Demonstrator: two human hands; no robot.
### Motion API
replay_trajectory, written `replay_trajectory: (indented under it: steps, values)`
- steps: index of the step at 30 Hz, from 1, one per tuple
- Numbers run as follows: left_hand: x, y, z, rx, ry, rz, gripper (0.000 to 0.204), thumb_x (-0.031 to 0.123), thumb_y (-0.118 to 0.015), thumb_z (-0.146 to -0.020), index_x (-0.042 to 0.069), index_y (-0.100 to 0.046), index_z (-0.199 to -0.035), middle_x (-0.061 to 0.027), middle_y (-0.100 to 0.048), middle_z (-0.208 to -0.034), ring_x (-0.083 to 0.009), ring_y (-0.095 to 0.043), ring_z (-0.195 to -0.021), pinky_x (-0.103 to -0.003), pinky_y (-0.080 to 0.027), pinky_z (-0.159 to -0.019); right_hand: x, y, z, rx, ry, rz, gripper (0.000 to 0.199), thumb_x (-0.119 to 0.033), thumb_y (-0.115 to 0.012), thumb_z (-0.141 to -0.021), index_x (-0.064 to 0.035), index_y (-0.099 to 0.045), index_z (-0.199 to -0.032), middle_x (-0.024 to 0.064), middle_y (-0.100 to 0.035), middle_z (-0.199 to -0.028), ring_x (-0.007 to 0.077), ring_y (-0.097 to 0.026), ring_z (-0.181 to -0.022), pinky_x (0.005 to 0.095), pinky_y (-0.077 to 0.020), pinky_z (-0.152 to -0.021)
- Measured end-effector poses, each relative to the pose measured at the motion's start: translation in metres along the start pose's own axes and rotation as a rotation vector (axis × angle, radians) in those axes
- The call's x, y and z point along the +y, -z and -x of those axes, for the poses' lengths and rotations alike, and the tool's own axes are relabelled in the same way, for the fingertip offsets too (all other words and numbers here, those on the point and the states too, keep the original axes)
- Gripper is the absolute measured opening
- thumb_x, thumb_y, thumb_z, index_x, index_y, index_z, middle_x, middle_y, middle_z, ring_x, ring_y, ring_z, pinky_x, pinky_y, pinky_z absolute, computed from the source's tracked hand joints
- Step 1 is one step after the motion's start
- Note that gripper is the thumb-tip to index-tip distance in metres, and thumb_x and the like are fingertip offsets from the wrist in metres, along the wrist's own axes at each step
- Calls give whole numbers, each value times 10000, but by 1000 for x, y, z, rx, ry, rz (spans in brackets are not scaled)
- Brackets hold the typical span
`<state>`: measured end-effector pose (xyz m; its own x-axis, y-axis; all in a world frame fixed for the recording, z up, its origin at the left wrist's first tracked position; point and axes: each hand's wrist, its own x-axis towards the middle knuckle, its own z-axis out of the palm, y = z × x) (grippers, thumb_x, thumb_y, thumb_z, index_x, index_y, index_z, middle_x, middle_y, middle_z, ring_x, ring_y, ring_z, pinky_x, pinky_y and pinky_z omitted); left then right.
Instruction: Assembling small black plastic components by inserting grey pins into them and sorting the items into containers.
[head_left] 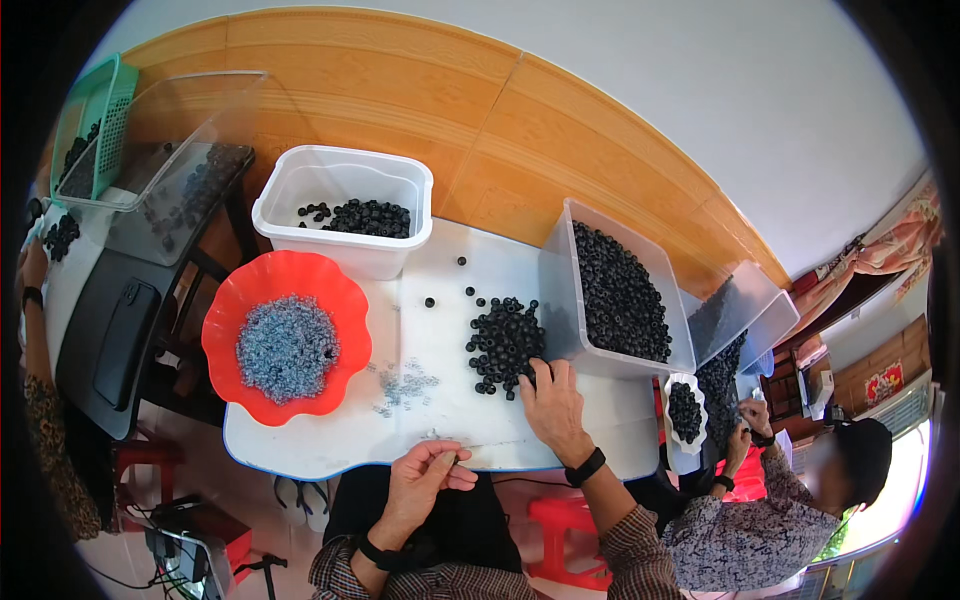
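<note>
The right hand (553, 400) lay palm down on the white table (330, 450), fingers spread loosely and their tips touching the near edge of a loose pile of small black rings (506, 342); whether it had one pinched could not be told. The left hand (425, 478) hovered at the table's near edge, thumb and forefinger pressed together on a tiny part too small to make out. Just behind the pile, a clear tub full of black rings (620, 290) stood against the right hand's far side, and a few stray rings (448, 290) lay scattered to the left. A red scalloped bowl (285, 335) holding small grey pieces sat well to the left, with a thin scatter of grey pieces (405, 385) between it and the pile. A white tub (345, 205) with some black rings stood behind the bowl. At the right, another person (760, 500) worked over a small white dish of black rings (685, 410)
</note>
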<state>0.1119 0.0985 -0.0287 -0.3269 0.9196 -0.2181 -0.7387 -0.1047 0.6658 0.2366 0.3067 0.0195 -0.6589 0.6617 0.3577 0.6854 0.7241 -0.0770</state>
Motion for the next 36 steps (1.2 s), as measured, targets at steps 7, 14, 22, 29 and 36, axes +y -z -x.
replay_trajectory:
  steps: [7,14,22,29,36]
  values:
    - [-1,1,1,-14,-14,10,204,61,-487,-1008,-42,-581,-1157,-155,-651,-1067,-230,-709,-825,-333,-615,-733,-4,6,1,-76,-40,-7,425,-268,-640,-897,-66,-556,-1261,153,-500,-1046,352,-526,-971,459,-507,-724]
    - [-1,-2,3,-28,-4,32,207,55,-488,-1006,-43,-577,-1165,-169,-655,-1072,-243,-711,-842,-344,-617,-743,-2,8,7,-108,0,5,512,-320,-632,-911,-80,-512,-1348,187,-487,-1140,371,-500,-1032,449,-509,-794]
    - [-9,-6,4,-43,37,47,208,44,-482,-1005,-48,-575,-1168,-187,-659,-1074,-256,-713,-843,-353,-620,-744,2,11,9,-89,21,-14,523,-315,-653,-896,-107,-521,-1357,162,-487,-1193,356,-505,-1058,442,-510,-804]
    - [-13,-7,4,-50,47,38,210,43,-483,-1004,-47,-576,-1170,-184,-663,-1067,-256,-713,-843,-352,-619,-744,3,20,7,7,106,28,387,-262,-661,-890,-146,-620,-1258,114,-557,-1250,321,-556,-1041,404,-531,-797]
    - [-9,-10,5,-43,45,38,207,42,-477,-1005,-45,-584,-1160,-177,-665,-1061,-244,-713,-832,-351,-618,-737,24,33,4,207,166,-253,266,-132,-624,-919,-50,-664,-1168,135,-669,-1089,298,-633,-959,339,-536,-789]
